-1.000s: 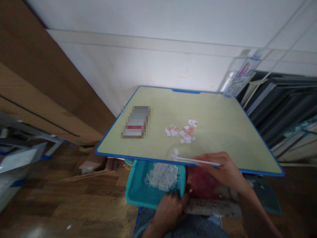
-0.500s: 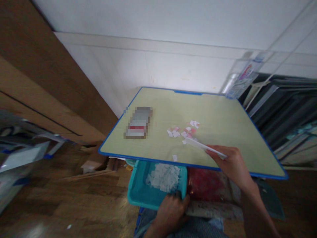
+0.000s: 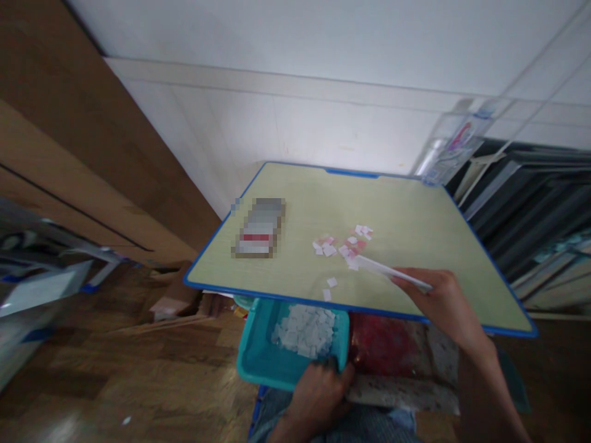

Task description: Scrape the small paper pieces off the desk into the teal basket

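My right hand (image 3: 441, 301) is closed on a thin, flat white strip (image 3: 392, 272). The strip's far end touches or hovers beside small white and pink square pieces (image 3: 353, 251) scattered on a pale yellow board table (image 3: 406, 209) with a blue rim. Two loose white pieces (image 3: 329, 289) lie near the front edge. Below that edge sits a teal basin (image 3: 263, 363), partly filled with a heap of white pieces (image 3: 305, 329). At the basin's near right corner, my left hand (image 3: 321, 394) is closed on the rim, its fingers partly hidden.
A pixelated, phone-like rectangle (image 3: 261, 227) lies on the table's left side. A clear plastic bottle (image 3: 459, 147) stands at the back right corner, by dark stacked panels (image 3: 545, 191). Brown boards (image 3: 115, 160) lean at left. Under the table is a red and whitish bag (image 3: 388, 344).
My right hand and the strip have shifted slightly to the right. One white piece now lies nearer the table's front edge, beside the other one. My left hand has stayed at the basin.
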Demonstrator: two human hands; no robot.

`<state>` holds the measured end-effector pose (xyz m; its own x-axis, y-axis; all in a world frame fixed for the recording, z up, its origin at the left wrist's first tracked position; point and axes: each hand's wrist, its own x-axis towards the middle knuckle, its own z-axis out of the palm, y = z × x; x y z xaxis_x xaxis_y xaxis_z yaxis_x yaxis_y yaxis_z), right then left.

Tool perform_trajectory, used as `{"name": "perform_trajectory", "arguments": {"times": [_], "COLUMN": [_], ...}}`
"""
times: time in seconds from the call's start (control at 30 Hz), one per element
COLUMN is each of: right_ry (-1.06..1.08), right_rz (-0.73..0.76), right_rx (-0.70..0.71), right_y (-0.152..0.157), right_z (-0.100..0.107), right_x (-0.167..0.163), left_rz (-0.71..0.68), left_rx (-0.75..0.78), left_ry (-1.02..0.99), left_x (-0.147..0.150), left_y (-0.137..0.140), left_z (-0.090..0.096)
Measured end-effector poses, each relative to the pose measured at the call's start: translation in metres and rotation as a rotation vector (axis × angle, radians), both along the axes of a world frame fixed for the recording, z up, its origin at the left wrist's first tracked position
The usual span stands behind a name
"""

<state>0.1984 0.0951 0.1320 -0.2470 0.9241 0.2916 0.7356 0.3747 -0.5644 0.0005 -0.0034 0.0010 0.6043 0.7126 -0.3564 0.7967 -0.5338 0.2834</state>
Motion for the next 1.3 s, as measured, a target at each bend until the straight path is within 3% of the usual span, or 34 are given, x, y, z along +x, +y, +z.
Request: {"name": "perform_trajectory", "arguments": {"times": [0.2, 0.4, 0.77, 1.07, 1.2, 1.3], "right_ry": [0.032, -0.017, 0.004, 0.073, 0.058, 0.007], "right_rz": [-0.036, 0.015, -0.016, 0.243, 0.09, -0.003], "right_rx": [0.029, -0.041, -0.123, -0.172, -0.065, -0.075], "right_y": [-0.003, -0.005, -0.006, 0.008, 0.014, 0.018], "right_z": [0.003, 0.0, 0.007, 0.005, 0.001, -0.004], "right_x": [0.002, 0.011, 0.062, 0.02, 0.037, 0.06], "left_rz": [0.001, 0.002, 0.003, 0.003, 0.015, 0.017], "left_rx": [0.003, 0.011, -0.019, 0.01, 0.002, -0.004], "left_ry": [0.021, -0.001, 0.016, 0.014, 0.007, 0.018], "left_x": [0.001, 0.0, 0.001, 0.0, 0.0, 0.001], "left_y": [-0.001, -0.001, 0.0, 0.001, 0.001, 0.001], "left_z": [-0.001, -0.002, 0.004, 0.001, 0.002, 0.002]}}
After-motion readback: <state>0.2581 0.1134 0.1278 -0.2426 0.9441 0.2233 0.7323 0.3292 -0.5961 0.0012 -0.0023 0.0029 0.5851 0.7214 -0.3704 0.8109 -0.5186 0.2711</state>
